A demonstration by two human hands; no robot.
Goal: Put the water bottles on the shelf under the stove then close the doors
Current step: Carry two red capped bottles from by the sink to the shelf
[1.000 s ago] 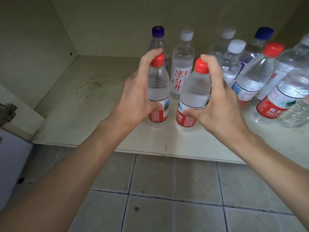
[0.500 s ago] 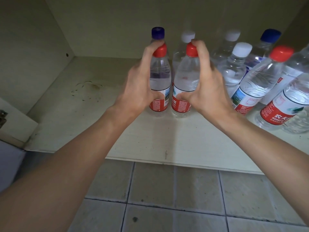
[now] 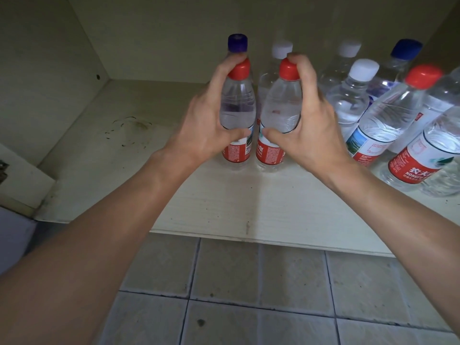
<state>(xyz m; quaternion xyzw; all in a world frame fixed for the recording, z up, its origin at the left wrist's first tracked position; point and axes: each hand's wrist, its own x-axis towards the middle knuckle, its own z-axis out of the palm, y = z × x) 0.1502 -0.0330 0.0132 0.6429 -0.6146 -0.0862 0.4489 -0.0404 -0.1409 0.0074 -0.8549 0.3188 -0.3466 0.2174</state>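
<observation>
Shelf (image 3: 224, 200) stock, upright, side by side: left bottle (image 3: 237, 105) gripped by left hand (image 3: 206, 130), right bottle (image 3: 280, 105) by right hand (image 3: 306, 135); hazard: a jerky release could topple either into the neighbouring bottles (image 3: 388, 120) right of the right hand.

We find the left red-capped clear plastic bottle (image 3: 237, 108) and the right red-capped clear plastic bottle (image 3: 280, 105) smooth and glossy; the left one's red cap (image 3: 239, 69) looks opaque, duller plastic, its red label (image 3: 235, 153) a shiny printed film; the pale wood-grain shelf board (image 3: 224, 202) reads as matt laminate, scuffed with dark marks; the cream cabinet side wall (image 3: 37, 70) is flat matt board; the grey square floor tiles (image 3: 261, 277) look ceramic, faintly sheened.
</observation>
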